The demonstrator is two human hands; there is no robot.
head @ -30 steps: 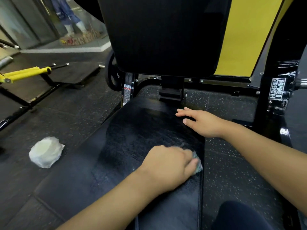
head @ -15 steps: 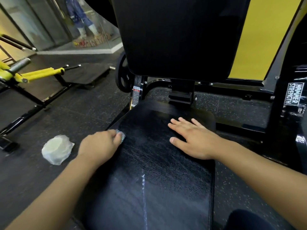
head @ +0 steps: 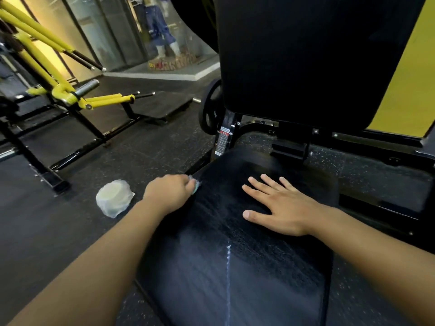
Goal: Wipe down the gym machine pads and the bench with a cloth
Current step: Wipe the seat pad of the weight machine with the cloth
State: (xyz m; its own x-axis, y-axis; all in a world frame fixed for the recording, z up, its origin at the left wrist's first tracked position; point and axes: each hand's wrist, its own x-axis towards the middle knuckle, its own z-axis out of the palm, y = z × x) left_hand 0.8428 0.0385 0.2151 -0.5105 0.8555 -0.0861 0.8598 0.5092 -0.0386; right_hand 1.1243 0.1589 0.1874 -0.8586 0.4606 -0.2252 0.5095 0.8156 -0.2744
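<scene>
1. The left hand (head: 170, 191) curls its fingers around a small cloth (head: 196, 185) at the left edge of the black seat pad (head: 235, 267).
2. The right hand (head: 280, 205) lies flat on the seat pad, fingers spread, holding nothing.
3. The back pad (head: 306, 60) stands behind, far.
4. A white bundle (head: 114, 198) sits on the floor, left.

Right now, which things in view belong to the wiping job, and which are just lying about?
Job:
- cloth, gripped by left hand at the seat pad's left edge
- seat pad, streaked wet
- right hand, flat on the seat pad
- back pad, upright behind

Lying about:
- white bundle on the floor
- yellow machine
- weight plate
</scene>
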